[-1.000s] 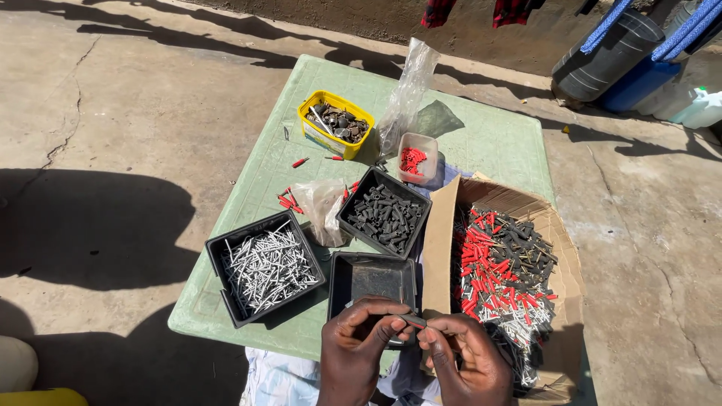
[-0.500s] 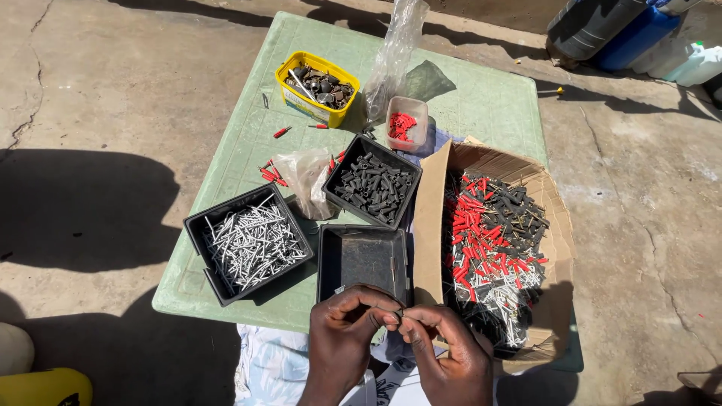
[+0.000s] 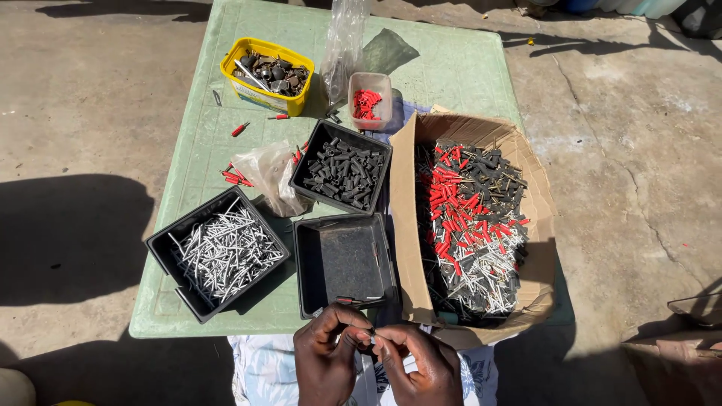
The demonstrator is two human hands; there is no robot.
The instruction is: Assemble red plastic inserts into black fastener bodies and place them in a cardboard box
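Hands meet at the lower edge of the view, below the near edge of the table (image 3: 451,68), fingertips touching. Left hand (image 3: 325,353) and right hand (image 3: 421,365) are both curled, thumbs and forefingers pinched together on a small part (image 3: 372,338) held between them; the part is too small to identify. Wrists angle inward, backs of the hands facing up, over a pale patterned cloth (image 3: 263,368) on the lap.

Just beyond the hands lies a black tray (image 3: 304,271), nearly bare, with one red-tipped piece (image 3: 347,300) at its near edge. To its left, a second black tray (image 3: 162,248) holds silver pins (image 3: 222,252). Behind the bare one, a third black tray (image 3: 301,169) holds black sleeves (image 3: 346,169). A clear bag (image 3: 263,173) lies between these trays, with red pieces (image 3: 235,177) scattered beside it.

To the right, an open cardboard box (image 3: 406,225) holds mixed red, black and silver parts (image 3: 470,222). At the far side stand a yellow tub (image 3: 259,94) of dark metal bits, a small clear tub (image 3: 353,113) of red pieces, and an upright clear plastic bag (image 3: 342,45). The green table stands on sunlit concrete (image 3: 90,98).
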